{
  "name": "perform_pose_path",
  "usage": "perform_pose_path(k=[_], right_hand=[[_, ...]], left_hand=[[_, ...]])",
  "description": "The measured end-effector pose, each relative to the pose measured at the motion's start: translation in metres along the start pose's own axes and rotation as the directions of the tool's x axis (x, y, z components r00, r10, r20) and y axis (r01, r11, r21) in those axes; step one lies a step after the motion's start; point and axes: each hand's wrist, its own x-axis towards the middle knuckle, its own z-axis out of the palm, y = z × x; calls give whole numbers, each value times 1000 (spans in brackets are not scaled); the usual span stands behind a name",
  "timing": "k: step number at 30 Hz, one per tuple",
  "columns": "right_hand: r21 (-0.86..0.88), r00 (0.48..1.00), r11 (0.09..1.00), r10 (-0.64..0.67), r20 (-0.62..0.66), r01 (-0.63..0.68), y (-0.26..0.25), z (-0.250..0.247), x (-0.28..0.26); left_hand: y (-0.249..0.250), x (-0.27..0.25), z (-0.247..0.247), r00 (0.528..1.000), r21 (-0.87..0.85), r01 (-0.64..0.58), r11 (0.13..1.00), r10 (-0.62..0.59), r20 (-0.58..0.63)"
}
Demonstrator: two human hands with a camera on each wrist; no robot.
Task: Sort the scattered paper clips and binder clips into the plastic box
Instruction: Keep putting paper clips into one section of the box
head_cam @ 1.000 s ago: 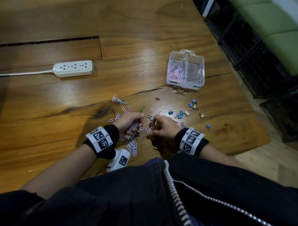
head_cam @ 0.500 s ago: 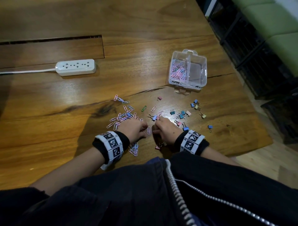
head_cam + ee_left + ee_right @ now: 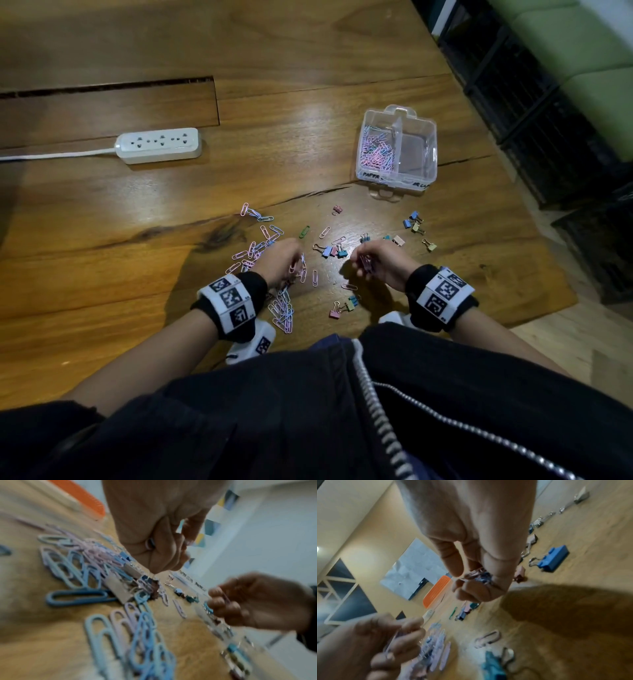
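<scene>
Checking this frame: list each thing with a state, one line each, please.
plastic box: open, upright; left compartment holds paper clips, right looks empty.
left hand: holding paper clips.
right hand: pinching a bunch of paper clips.
loose paper clips: scattered on the table.
binder clips: scattered, none boxed.
power strip: nothing plugged in.

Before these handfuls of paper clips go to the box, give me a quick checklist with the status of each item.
1. Left hand grips paper clips: ok.
2. Right hand grips paper clips: ok, a small bunch pinched in its fingers.
3. Plastic box open: ok.
4. Left compartment already holds paper clips; right one looks empty: ok.
5. Path to the box free: not ok, binder clips lie between hands and box.
6. No binder clip mixed into either handful: cannot tell.
</scene>
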Motion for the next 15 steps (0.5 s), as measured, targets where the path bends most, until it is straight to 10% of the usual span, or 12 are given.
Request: perform_pose_path(k=[4,7,10,15], right_hand=[[-448,999,894,-9,-39,-9,7,8,-2],[-781,990,623,-135,-42,52,18,13,-2],[-875,975,474,-220,-4,103,19,13,-3],[-900,986,411,-135,95,143,17,15,5]], left_hand=[[8,0,-7,990,-246,129,961,-137,-17],[12,0,-7,995,264,47,963,-21,-99],[11,-4,-1,988,731,3,683,112,-109],[11,-7,10,988,904,-4,427,144,-64]])
